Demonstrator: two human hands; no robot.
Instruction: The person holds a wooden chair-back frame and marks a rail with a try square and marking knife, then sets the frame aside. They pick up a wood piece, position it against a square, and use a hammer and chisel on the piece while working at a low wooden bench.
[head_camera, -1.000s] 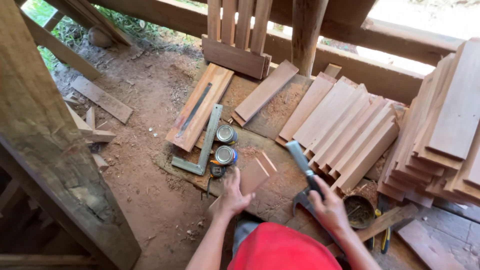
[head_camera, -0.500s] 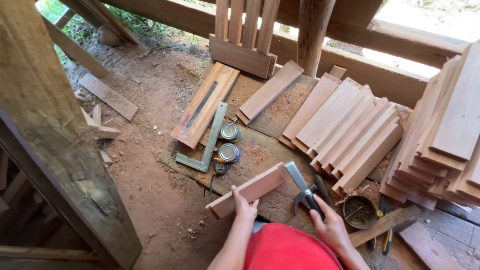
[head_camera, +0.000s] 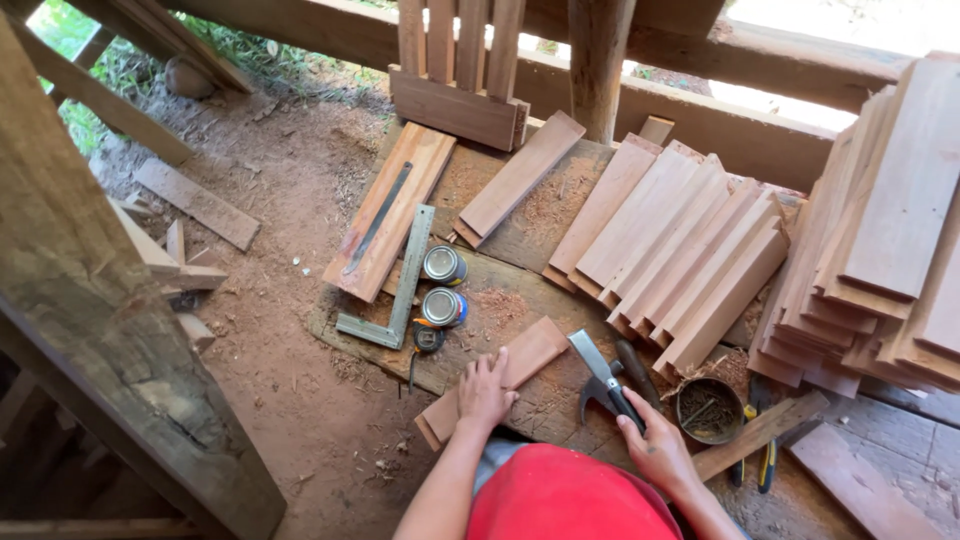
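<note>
My left hand (head_camera: 486, 388) presses flat on a short reddish wood plank (head_camera: 535, 349) that lies slanted on the dark work board (head_camera: 560, 395). My right hand (head_camera: 652, 447) grips the handle of a claw hammer (head_camera: 597, 367), whose metal head rests on the board just right of the plank. A red cap (head_camera: 570, 500) fills the bottom middle and hides my body.
A metal try square (head_camera: 398, 294), two tin cans (head_camera: 443, 285) and a tape measure (head_camera: 429, 338) lie left of the plank. Fanned planks (head_camera: 680, 250) and a tall plank stack (head_camera: 880, 230) sit to the right. A bowl of nails (head_camera: 708, 408) and pliers (head_camera: 765, 452) are near my right hand. A heavy post (head_camera: 110, 330) stands left.
The plank went from being lifted and turned in my left hand to lying flat on the board under my palm. The hammer has stayed in my right hand.
</note>
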